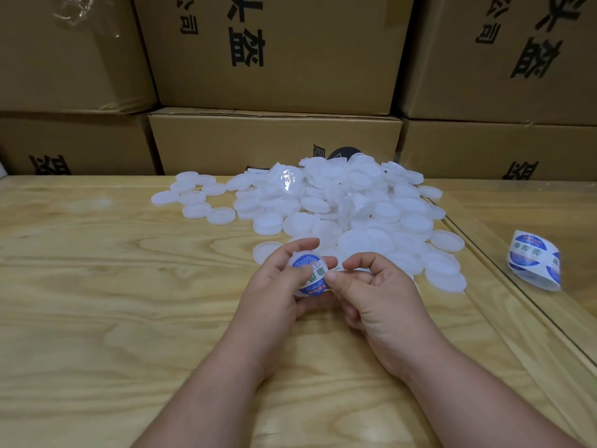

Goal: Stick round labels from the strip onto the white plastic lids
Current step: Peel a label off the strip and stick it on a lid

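Observation:
My left hand (277,286) grips a white plastic lid (308,273) that carries a round blue, white and green label, its thumb lying across the label's left part. My right hand (371,292) is close beside it, thumb tip pressing the lid's right edge, the other fingers curled above. A big heap of bare white lids (349,202) lies just beyond both hands. The strip of round labels (534,258) lies curled on the table at the far right, apart from both hands.
The wooden table (129,286) has a glass top whose edge (517,299) runs diagonally at the right. Stacked cardboard boxes (274,140) wall off the back of the table. A few single lids (197,197) lie to the left of the heap.

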The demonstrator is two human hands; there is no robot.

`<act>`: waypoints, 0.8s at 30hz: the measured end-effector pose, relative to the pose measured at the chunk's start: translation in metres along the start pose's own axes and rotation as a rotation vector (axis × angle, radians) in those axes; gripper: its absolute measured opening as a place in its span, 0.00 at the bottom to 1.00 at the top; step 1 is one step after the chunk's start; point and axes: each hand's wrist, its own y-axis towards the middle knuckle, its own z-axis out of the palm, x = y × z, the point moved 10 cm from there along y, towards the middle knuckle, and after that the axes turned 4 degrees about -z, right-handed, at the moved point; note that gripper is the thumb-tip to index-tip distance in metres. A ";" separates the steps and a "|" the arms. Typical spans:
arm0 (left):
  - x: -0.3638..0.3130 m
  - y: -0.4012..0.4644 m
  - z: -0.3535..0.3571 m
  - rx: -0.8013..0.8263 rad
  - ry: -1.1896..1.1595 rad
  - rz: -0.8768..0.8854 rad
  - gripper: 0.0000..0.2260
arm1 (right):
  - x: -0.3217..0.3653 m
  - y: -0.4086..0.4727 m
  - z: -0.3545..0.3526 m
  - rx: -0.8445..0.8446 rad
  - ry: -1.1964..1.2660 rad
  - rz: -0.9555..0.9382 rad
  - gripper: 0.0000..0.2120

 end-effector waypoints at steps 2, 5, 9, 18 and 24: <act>0.000 0.000 0.000 -0.014 0.022 0.010 0.12 | 0.000 0.000 0.000 -0.009 -0.007 -0.004 0.12; 0.000 0.000 -0.001 -0.042 0.052 0.023 0.08 | 0.000 0.000 0.000 -0.015 -0.001 -0.009 0.12; -0.004 -0.002 0.001 -0.054 0.095 0.043 0.10 | 0.001 0.000 0.001 -0.009 0.016 -0.022 0.12; -0.003 -0.004 0.001 -0.051 0.112 0.034 0.09 | 0.000 0.001 -0.004 -0.050 -0.004 -0.043 0.11; 0.003 -0.001 -0.003 -0.057 0.043 -0.004 0.20 | 0.000 0.000 -0.005 -0.064 -0.080 -0.038 0.10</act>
